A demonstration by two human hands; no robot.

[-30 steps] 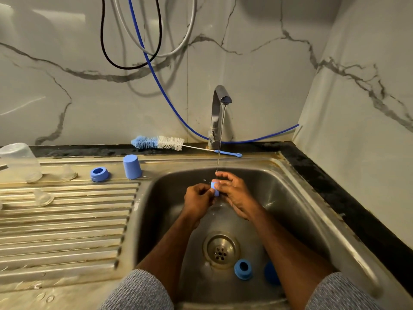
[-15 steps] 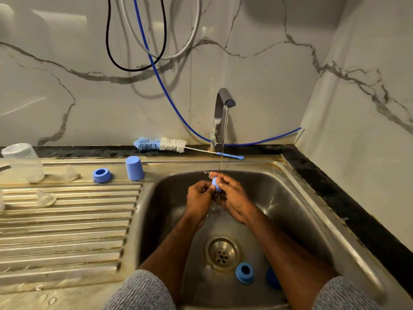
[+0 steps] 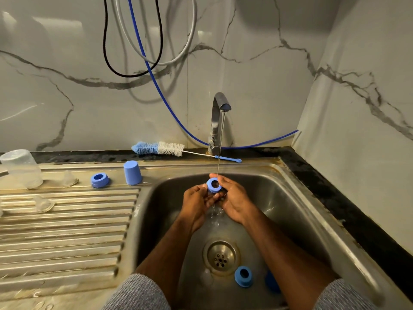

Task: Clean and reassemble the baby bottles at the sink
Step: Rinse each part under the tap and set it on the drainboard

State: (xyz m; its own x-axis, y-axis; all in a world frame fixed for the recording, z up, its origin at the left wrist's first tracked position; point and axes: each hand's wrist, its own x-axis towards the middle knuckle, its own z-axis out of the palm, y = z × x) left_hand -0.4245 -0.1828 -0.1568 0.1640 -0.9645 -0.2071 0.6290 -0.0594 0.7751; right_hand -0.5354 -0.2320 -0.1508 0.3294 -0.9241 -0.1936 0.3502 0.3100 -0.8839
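Since the earlier picture, the blue ring (image 3: 214, 185) has turned so its round hole now faces the camera, where before only a thin blue edge showed between the fingers. Both hands hold it over the middle of the sink (image 3: 297, 211), under the thin stream of water (image 3: 220, 151) from the tap (image 3: 218, 121). The left hand (image 3: 197, 204) has its fingers curled up against the ring's left side, and the right hand (image 3: 234, 202) wraps round its right side with the thumb on top. Water runs down between the hands toward the drain (image 3: 221, 256). Near the drain, on the right, a second blue ring (image 3: 243, 276) lies on the sink floor, and another blue piece (image 3: 271, 285) sits just right of it, partly hidden by the right arm. On the ribbed draining board (image 3: 67, 231) at the left stand a third blue ring (image 3: 100, 180) and a blue cap (image 3: 132, 172), close together. Farther left are two clear teats (image 3: 69, 179) (image 3: 43, 204) and a clear bottle (image 3: 22, 168) set upside down. A bottle brush (image 3: 161, 149) lies along the far edge, behind the sink.
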